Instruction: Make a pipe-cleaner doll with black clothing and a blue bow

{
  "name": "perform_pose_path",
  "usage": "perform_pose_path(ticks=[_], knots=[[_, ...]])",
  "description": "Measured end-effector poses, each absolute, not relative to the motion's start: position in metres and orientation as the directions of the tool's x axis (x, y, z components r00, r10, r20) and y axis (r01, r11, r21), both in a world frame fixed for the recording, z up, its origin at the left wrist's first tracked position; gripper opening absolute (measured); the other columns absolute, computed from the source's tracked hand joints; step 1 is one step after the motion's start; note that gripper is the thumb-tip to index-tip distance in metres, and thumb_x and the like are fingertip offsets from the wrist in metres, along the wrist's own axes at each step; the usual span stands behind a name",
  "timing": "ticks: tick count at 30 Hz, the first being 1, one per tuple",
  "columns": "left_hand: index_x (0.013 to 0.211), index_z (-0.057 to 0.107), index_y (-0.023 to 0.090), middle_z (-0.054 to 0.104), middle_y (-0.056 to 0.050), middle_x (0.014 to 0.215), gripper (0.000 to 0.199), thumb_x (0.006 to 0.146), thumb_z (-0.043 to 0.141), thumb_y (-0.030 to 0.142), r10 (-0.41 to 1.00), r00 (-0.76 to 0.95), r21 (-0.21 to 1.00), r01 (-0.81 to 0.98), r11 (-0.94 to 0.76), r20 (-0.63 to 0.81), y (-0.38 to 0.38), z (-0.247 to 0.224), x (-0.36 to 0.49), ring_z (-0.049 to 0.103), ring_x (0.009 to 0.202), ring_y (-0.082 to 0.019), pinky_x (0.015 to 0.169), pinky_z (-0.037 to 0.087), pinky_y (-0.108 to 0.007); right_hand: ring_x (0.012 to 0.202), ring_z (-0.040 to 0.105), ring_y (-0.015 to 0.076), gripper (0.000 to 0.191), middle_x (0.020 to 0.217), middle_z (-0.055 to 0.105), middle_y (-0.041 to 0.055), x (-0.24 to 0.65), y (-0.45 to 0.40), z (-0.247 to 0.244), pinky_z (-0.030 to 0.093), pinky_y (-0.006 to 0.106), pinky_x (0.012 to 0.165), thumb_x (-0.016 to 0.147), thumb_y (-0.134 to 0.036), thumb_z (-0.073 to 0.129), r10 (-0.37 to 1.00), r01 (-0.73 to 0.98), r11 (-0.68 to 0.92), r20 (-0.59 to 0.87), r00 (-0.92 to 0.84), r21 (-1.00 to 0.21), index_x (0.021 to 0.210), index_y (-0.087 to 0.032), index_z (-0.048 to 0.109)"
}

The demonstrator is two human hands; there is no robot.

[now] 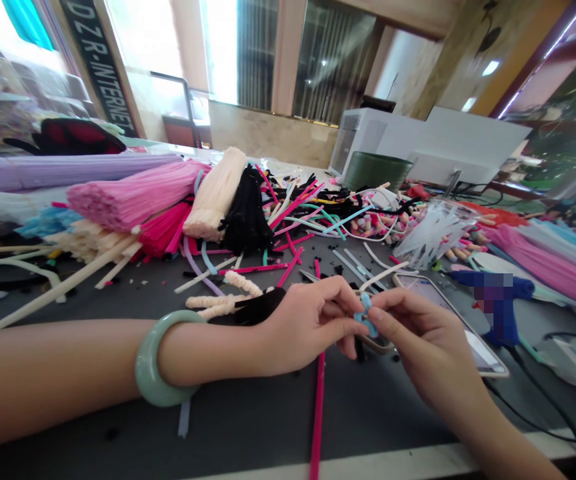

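Between the fingertips of both hands is a small light-blue bent pipe cleaner piece (367, 301). My left hand (313, 319), coming in from the left with a pale green bangle (149, 363) on the wrist, pinches one side of it. From the right, my right hand (415, 327) pinches the other side with thumb and forefinger. Scissors (379, 344) lie beneath the fingers, mostly hidden. Beside the left hand rest cream coiled pipe cleaner pieces (213, 305) and something black. A long magenta pipe cleaner (318, 413) runs under the left hand to the table edge.
Bundles of pink (118, 193), cream (215, 193) and black pipe cleaners (248, 217) lie at the back left. A phone (483, 347) and a blue glue gun (503, 293) with its cord are on the right. Behind stand a green bowl (375, 171) and a white monitor (468, 147).
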State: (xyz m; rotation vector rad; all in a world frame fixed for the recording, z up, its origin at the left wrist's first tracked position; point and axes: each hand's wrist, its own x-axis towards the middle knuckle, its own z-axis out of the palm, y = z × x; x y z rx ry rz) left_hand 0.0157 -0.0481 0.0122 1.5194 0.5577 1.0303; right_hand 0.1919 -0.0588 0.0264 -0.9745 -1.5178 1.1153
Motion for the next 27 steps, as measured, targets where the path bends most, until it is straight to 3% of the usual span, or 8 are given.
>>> perform_pose_path(ticks=[27], knots=[[0.079,0.058,0.012,0.062,0.0,0.065,0.008,0.078,0.066,0.012,0.842,0.46,0.94,-0.309,-0.146,0.283,-0.0467,0.0106,0.0186,0.064,0.055,-0.011,0.058,0.052,-0.023,0.058,0.052,0.007,0.009,0.067,0.059,-0.0028,0.1953,-0.058,0.0235,0.04,0.015,0.051,0.079,-0.028,0.071,0.952,0.036,0.227,0.213,-0.221,-0.973,0.079,-0.021,0.066]])
